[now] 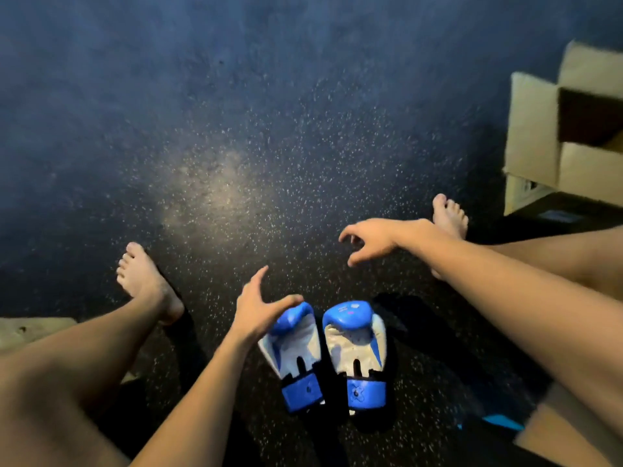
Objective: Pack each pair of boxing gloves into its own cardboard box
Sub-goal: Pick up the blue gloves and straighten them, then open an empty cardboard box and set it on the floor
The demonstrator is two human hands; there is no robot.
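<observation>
Speckled dark floor (236,129) — boxing gloves (354,342), blue and white, lie side by side between bare legs. Left hand (259,311), fingers spread, touches one glove's tip; right hand (367,241) hovers, fingers splayed and bent, holding nothing — open cardboard box (536,129) far right.

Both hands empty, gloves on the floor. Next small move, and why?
Probably close the left hand on the left glove it touches; the right hand hovers empty beyond the right glove, and the open box waits at the right.
</observation>
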